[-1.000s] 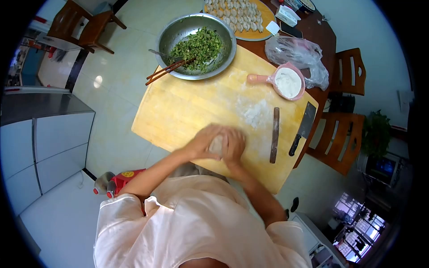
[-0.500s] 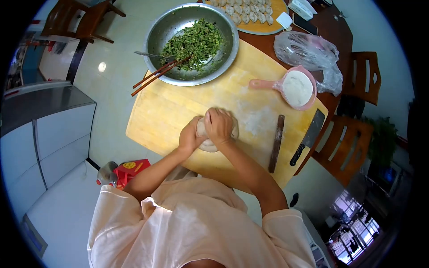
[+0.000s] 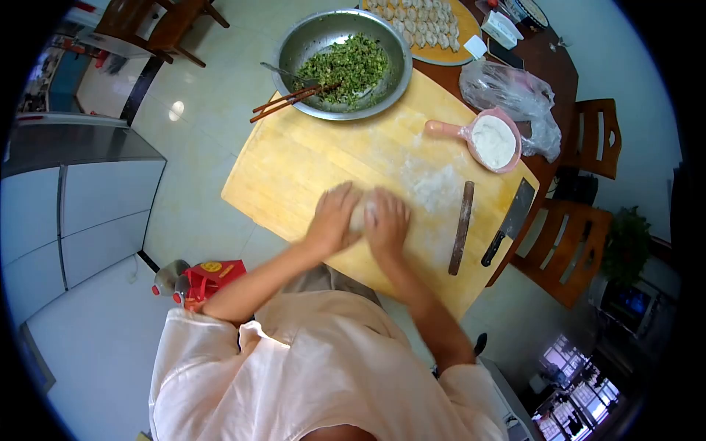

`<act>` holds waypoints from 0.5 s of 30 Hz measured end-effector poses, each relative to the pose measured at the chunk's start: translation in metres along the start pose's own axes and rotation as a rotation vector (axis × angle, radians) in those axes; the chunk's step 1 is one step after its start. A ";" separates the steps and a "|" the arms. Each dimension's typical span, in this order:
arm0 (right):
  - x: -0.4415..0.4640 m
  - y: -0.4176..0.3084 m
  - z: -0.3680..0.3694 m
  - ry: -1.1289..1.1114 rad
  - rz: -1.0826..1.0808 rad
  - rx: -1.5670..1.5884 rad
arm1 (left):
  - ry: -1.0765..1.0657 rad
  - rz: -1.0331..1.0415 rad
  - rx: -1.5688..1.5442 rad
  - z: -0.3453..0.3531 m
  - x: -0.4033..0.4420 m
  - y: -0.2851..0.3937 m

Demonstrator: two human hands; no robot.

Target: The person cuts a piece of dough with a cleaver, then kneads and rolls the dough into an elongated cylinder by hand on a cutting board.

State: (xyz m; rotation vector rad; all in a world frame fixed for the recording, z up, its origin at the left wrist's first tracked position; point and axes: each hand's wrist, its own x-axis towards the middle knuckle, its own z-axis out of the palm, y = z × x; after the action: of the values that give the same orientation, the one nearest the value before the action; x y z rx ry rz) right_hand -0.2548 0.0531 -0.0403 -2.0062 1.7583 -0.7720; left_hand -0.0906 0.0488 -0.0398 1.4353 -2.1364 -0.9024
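Observation:
A lump of pale dough [image 3: 359, 216] sits on the wooden board [image 3: 287, 165], mostly covered by my two hands. My left hand [image 3: 335, 219] presses on its left side, fingers curved over it. On the other side my right hand [image 3: 387, 220] grips it, slightly blurred by motion. To the right of the hands, loose flour [image 3: 437, 187] is scattered over the wood. A dark rolling pin [image 3: 462, 228] dusted with flour lies beyond that, with a cleaver [image 3: 509, 222] at the board's right edge.
A steel bowl [image 3: 285, 45] of chopped green filling holds a spoon and chopsticks [image 3: 283, 105]. A pink scoop [image 3: 445, 130] of flour stands near a plastic bag [image 3: 507, 92]. Shaped dumplings [image 3: 423, 23] cover a round tray at the back. Wooden chairs [image 3: 565, 253] stand right.
My hands have gone from stacked close together on the dough to side by side around it, the right hand shifting rightward. The view has also shifted slightly.

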 end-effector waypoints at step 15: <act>0.101 0.022 0.071 0.065 -0.004 0.023 | -0.036 -0.181 0.032 -0.008 0.077 -0.059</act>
State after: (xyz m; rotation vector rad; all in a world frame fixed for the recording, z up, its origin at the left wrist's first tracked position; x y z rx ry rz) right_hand -0.2210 -0.0552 -0.0925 -1.9912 1.7730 -0.8637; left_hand -0.0765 -0.0402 -0.0769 1.6621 -2.0802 -0.9693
